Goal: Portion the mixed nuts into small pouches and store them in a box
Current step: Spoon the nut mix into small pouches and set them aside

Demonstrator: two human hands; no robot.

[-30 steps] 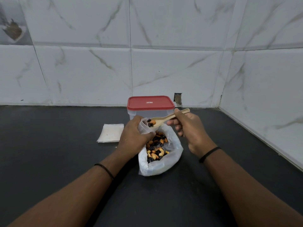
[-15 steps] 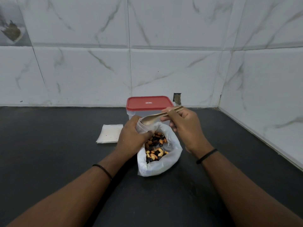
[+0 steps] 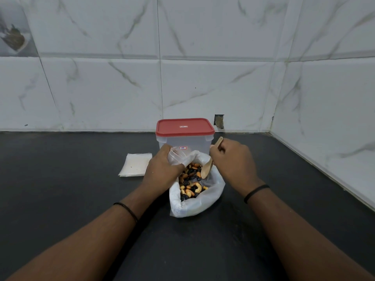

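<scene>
**A:** What is on the counter, starting from the left?

**B:** A dark, matte countertop (image 3: 60,179) runs to a wall of glossy white marble-look tiles (image 3: 203,88). Left of the big nut bag lies a flat stack of small translucent pouches (image 3: 135,165), square-edged, resting on the counter and apart from the bag.

**A:** And the bag?

**B:** A soft, crinkled white plastic bag (image 3: 197,203) sits in the middle, its mouth folded open. Inside are the mixed nuts (image 3: 191,183): pale curved cashews, brown almonds and dark, wrinkled raisins, loosely heaped.

**A:** What are the hands doing?

**B:** The left hand (image 3: 160,171) is at the bag's left rim, fingers curled around a small clear pouch (image 3: 176,156) held open above the nuts. I cannot tell whether anything is in it. The right hand (image 3: 231,161), at the bag's right rim, grips the handle of a light wooden spoon (image 3: 207,169) in a closed fist; the spoon's bowl points down, dipping into the nuts at the bag's far right side.

**A:** Anything behind the bag?

**B:** Directly behind it stands a frosted, rounded-rectangular plastic box (image 3: 185,142) with a red lid (image 3: 184,127) closed on top and a small label on its front. Its contents cannot be seen. Each wrist wears a thin black band.
</scene>
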